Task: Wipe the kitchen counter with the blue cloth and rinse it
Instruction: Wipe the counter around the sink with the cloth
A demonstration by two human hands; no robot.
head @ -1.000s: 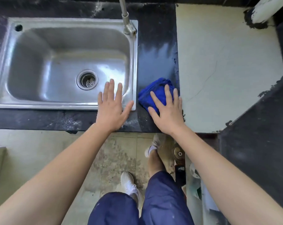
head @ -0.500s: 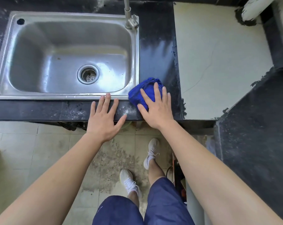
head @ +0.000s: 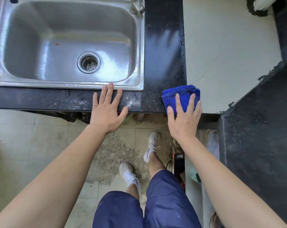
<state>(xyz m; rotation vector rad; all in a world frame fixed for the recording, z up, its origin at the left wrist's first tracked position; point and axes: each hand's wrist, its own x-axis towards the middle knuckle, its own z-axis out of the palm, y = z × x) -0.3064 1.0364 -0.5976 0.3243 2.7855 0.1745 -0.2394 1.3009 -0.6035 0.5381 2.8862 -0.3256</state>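
R hand (head: 184, 119) is pressing flat, fingers spread, on the bunched blue cloth (head: 184, 90), which is sitting at the tabletop (head: 164, 63) front edge, on the black/pale seam. L hand (head: 106, 109) is resting flat, holding nothing. The sink (head: 139, 46) is lying left of the cloth, nearer the L hand.

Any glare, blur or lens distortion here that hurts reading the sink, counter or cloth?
Head view: soft glare on the sink floor and a pale sheen on the black counter beside it; the wide angle skews the sink rim; blue cloth, left hand and right hand look sharp.
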